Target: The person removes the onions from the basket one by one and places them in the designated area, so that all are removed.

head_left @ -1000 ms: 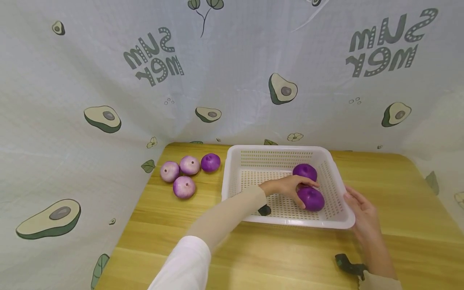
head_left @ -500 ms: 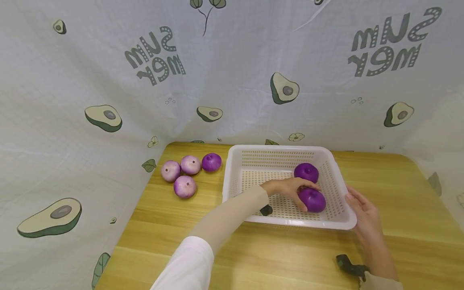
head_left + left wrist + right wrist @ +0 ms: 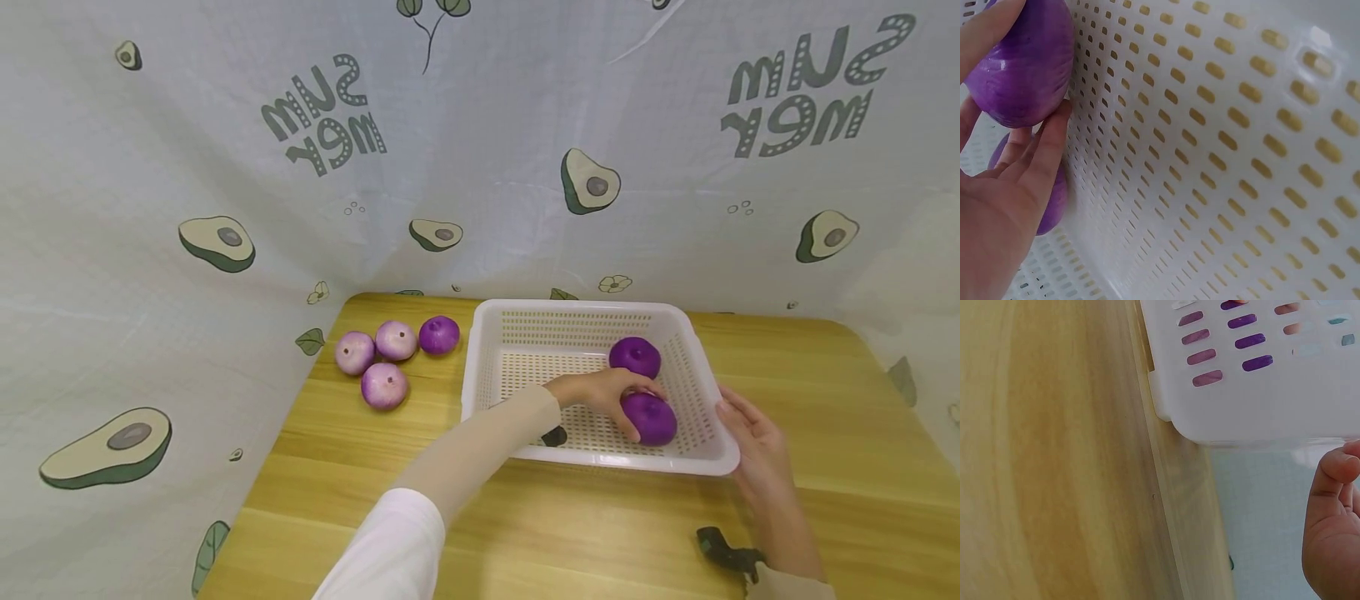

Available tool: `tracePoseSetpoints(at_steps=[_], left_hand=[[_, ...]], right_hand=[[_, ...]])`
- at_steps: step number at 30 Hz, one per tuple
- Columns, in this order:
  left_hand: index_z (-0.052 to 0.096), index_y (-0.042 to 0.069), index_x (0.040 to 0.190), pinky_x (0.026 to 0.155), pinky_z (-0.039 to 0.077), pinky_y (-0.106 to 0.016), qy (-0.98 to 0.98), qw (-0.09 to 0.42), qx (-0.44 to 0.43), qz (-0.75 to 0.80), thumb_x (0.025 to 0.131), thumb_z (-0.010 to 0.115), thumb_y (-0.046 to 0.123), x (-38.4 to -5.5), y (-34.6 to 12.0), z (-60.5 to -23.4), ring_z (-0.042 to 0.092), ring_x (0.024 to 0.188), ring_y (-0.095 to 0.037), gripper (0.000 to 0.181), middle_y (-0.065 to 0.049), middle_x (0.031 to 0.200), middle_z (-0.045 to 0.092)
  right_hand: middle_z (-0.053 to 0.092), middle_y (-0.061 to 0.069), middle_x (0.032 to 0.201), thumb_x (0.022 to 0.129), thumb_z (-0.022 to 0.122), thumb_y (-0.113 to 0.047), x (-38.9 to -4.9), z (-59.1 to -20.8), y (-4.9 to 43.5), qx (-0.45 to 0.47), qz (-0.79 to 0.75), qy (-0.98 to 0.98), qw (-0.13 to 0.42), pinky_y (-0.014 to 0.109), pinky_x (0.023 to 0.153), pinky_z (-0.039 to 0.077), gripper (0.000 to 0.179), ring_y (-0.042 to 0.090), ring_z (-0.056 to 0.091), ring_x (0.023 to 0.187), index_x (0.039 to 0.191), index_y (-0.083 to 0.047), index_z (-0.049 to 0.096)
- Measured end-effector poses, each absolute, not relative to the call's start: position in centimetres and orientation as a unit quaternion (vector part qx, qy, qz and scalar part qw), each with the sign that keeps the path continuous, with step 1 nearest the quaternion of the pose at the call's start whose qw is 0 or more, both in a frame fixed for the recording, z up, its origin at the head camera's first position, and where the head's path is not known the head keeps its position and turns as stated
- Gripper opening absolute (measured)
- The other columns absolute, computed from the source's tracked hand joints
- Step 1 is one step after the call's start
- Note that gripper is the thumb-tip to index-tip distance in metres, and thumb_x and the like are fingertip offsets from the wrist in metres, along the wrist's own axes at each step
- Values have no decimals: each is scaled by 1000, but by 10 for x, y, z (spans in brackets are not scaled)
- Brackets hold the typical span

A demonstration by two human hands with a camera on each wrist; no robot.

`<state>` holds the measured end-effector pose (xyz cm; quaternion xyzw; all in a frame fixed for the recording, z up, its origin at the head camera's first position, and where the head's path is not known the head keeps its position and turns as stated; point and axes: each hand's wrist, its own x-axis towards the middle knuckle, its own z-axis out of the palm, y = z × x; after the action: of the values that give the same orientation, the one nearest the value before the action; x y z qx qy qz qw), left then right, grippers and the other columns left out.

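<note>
In the head view, a white slotted plastic basket (image 3: 566,306) holds two deep purple onions. My left hand (image 3: 606,392) reaches inside and grips the nearer onion (image 3: 652,419) between thumb and fingers. Just behind it lies the farther onion (image 3: 634,357). The left wrist view shows the gripped onion (image 3: 1025,75) close to the slotted wall, with the other onion (image 3: 1054,203) partly hidden by my fingers. My right hand (image 3: 761,450) holds the basket's right rim from outside. In the right wrist view, curled fingers of my right hand (image 3: 1338,531) meet the basket edge (image 3: 1260,419).
Left of the basket, three pale, purple-tinged onions (image 3: 385,386) and a deep purple onion (image 3: 439,335) rest on the wooden table (image 3: 570,533). A patterned sheet (image 3: 495,167) hangs behind the table. Dark straps (image 3: 723,550) sit at the wrists.
The gripped onion has shifted slightly toward the basket's near side, away from the onion behind it. My right hand stays at the rim. The head view has drifted a little.
</note>
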<state>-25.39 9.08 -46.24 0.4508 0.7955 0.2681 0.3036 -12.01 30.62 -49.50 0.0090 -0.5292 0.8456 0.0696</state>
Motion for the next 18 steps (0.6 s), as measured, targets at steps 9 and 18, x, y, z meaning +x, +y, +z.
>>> tracePoseSetpoints(at_steps=[9, 18], left_hand=[[53, 21, 143, 99, 35, -13, 795, 299, 458, 261, 74, 91, 21, -254, 89, -462, 46, 126, -3, 78, 4, 143, 52], [53, 17, 144, 92, 42, -14, 773, 328, 442, 315, 74, 91, 15, -261, 77, -455, 50, 121, -7, 79, 0, 142, 51]], right_hand=[[72, 0, 109, 104, 46, 3, -119, -497, 307, 8, 846, -528, 70, 26, 74, 58, 36, 11, 70, 95, 128, -13, 68], [73, -1, 110, 103, 47, 2, -119, -497, 305, 7, 842, -535, 74, 25, 71, 59, 35, 10, 69, 94, 127, -12, 69]])
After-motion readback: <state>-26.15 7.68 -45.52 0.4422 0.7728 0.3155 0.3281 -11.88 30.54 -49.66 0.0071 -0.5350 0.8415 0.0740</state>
